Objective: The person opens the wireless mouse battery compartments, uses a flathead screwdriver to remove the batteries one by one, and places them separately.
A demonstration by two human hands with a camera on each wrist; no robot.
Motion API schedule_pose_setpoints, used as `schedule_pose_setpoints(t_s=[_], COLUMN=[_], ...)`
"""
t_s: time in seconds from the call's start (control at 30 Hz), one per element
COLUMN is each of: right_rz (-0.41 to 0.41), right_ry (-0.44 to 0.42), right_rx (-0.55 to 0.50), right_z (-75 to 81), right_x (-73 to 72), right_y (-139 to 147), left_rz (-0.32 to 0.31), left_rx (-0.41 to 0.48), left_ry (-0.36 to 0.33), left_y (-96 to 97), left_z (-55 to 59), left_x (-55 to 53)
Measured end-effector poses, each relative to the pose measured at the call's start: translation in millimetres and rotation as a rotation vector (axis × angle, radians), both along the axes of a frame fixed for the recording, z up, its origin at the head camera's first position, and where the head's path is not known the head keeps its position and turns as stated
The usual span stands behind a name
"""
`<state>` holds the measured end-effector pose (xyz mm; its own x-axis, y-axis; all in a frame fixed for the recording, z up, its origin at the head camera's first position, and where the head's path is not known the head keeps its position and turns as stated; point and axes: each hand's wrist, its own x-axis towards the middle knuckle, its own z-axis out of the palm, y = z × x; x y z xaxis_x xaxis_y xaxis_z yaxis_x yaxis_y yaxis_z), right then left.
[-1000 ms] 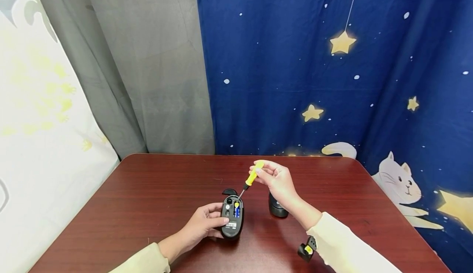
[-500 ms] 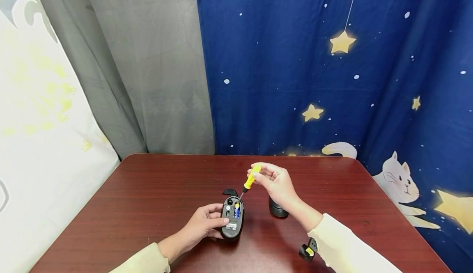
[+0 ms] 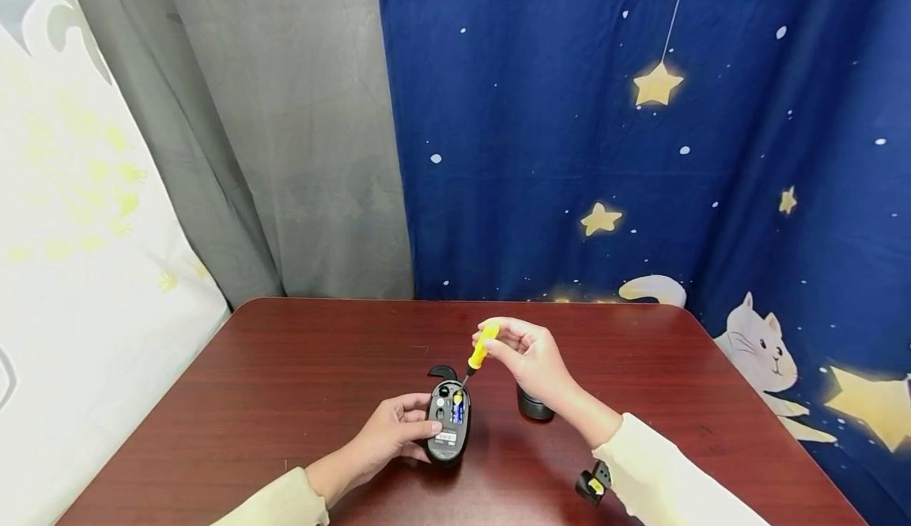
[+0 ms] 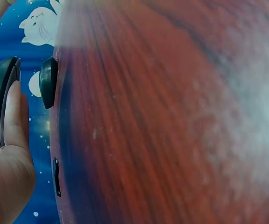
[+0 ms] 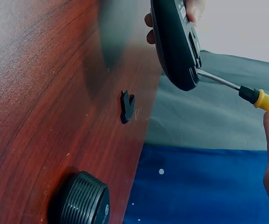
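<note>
My left hand (image 3: pixel 387 435) holds a black computer mouse (image 3: pixel 446 448) with its underside up, thumb over the label and the other fingers beneath. A blue battery (image 3: pixel 458 414) lies in the mouse's uncovered compartment. Between thumb and fingers, my right hand (image 3: pixel 530 356) pinches the yellow handle of a screwdriver (image 3: pixel 483 350). The screwdriver's thin shaft slants down to the left, its tip at the far end of the compartment. Held above the tabletop, the mouse (image 5: pixel 174 51) shows its far end meeting the screwdriver tip (image 5: pixel 204 73) in the right wrist view.
A small black cover (image 5: pixel 126 108) with a notch lies on the reddish-brown table (image 3: pixel 320 352) beyond the mouse. Partly behind my right hand stands a round, ribbed black object (image 5: pixel 85 200). Grey and blue curtains (image 3: pixel 541 154) hang behind the table's far edge.
My right hand has moved slightly down and to the left with the screwdriver, whose tip stays at the compartment's far end. My left hand and the mouse have hardly moved.
</note>
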<state>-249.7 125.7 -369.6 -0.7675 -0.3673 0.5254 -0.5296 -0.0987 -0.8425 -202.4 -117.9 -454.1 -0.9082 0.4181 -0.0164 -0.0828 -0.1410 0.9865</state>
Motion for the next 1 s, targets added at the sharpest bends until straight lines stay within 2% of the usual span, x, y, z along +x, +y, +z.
schedule_pose_setpoints(t_s=[0.2, 0.3, 0.43, 0.53, 0.6, 0.8, 1.0], right_rz=[-0.001, -0.017, -0.006, -0.018, -0.034, -0.04, -0.092], right_ry=[0.008, -0.052, -0.195, -0.243, -0.247, -0.307, -0.317], right_rx=[0.026, 0.035, 0.063, 0.043, 0.013, 0.006, -0.076], right_z=[1.0, 0.5, -4.8, -8.3, -9.4, -12.1, -5.7], right_x=[-1.2, -5.0, -9.7, -10.2, -10.0, -10.7, -17.6], right_y=[-3, -4, -6, -4, -4, -5, -2], left_rz=[-0.007, -0.016, -0.016, -0.021, -0.027, -0.025, -0.044], left_rx=[-0.001, 0.0, -0.003, -0.013, -0.013, -0.016, -0.038], left_ry=[-0.01, -0.024, 0.005, 0.027, 0.012, -0.035, -0.051], left_y=[0.3, 0.1, 0.8, 1.9, 1.9, 0.9, 1.7], left_z=[-2.0, 0.6, 11.7, 19.8, 22.0, 17.2, 9.9], left_x=[0.9, 1.3, -3.6, -8.5, -9.7, -6.4, -2.3])
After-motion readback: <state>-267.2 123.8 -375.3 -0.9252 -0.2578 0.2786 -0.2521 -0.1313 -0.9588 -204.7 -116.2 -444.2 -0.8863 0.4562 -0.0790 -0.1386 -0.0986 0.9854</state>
